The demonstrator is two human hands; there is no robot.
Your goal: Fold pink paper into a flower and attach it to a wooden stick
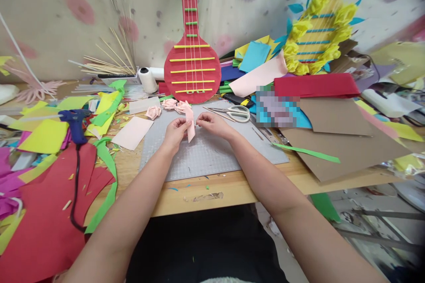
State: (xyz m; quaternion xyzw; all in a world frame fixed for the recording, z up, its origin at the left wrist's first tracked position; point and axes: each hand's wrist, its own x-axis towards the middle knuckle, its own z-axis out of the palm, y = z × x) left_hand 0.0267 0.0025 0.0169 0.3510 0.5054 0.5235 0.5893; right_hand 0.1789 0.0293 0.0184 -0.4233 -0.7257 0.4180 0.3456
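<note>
My left hand [177,132] grips a narrow folded strip of pale pink paper [190,124], held upright above the grey cutting mat [212,159]. Just to its right, my right hand [213,124] is closed in a pinch. Its fingertips are close to the strip, and what they hold, if anything, is too small to make out. Behind the hands lie several pink paper roses [153,112]. A pale pink paper sheet [133,133] rests left of my left hand. Scissors [239,113] with white handles lie beyond my right hand.
A red paper lute [192,68] leans against the wall; a yellow one [315,37] stands at right. A blue glue gun [75,124] with a black cord lies left among paper scraps. Brown cardboard [348,150] covers the right side, overhanging the table's front edge [202,196].
</note>
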